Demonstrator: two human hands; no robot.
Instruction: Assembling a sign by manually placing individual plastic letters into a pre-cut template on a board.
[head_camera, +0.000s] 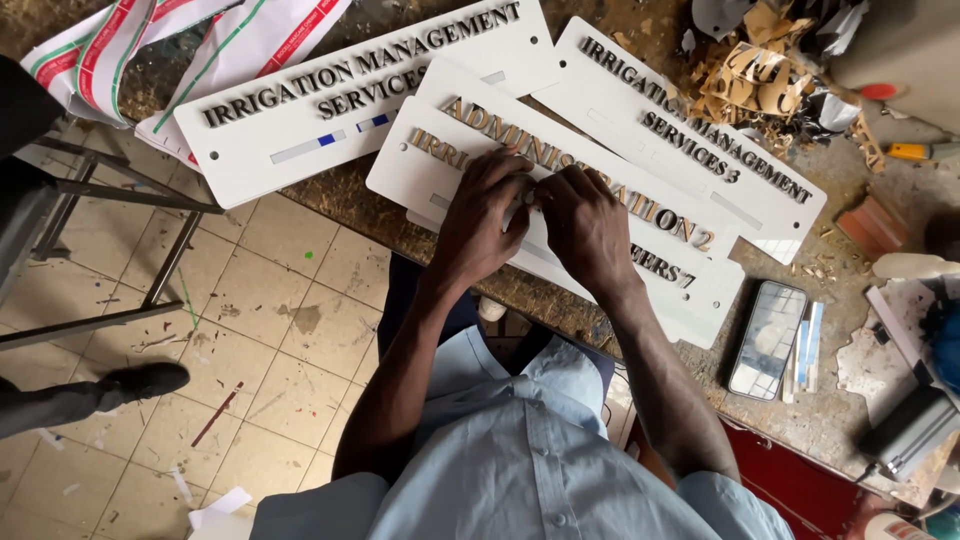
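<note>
Sign: white sign plate (560, 175) with raised gold letters lies under your hands on the workbench (820, 420), on top of other white plates.
Handling: you can judge it stiff, flat and light (the glued letters look like the fragile part).
Hold: take it by the bare white edges, not by the lettering.
Left hand (485, 215): fingers curl down on the plate, tips pressed together at the letter row.
Right hand (590, 225): fingers bent, pinching something small at the same row; what it is you cannot tell.
Bench: rough and scuffed, with a phone (766, 340) near the right edge and curled gold offcuts (760, 80) at the back.
Room: tiled floor (270, 350) stained, scraps scattered on it.
</note>
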